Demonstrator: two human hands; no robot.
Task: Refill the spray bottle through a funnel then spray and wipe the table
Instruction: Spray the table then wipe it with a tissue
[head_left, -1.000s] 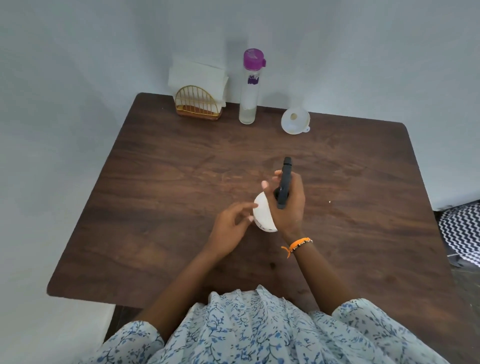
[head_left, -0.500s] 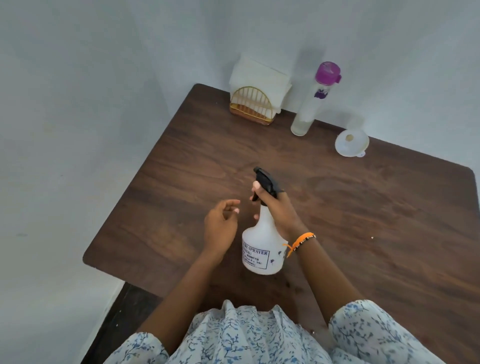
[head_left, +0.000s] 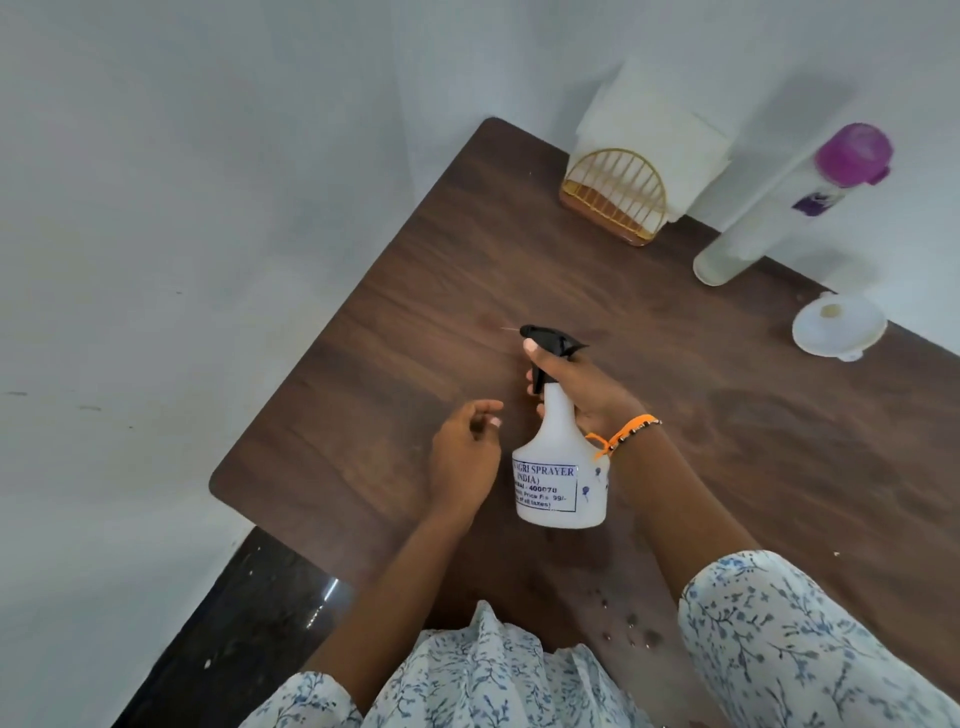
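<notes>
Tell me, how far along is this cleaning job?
Refilling looks finished: the funnel lies aside near the tall bottle. Spraying is in hand: the right hand grips the spray bottle, aimed over the table; the left hand holds nothing. Wiping remains; the napkins sit in their holder.

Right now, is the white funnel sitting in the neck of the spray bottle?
No, the funnel lies on the table near the far edge, while the right hand grips the capped spray bottle.

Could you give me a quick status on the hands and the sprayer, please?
Right hand grips sprayer neck, finger on trigger. Left hand beside it, holding nothing. Funnel off, at table back. Nothing in the way.
</notes>
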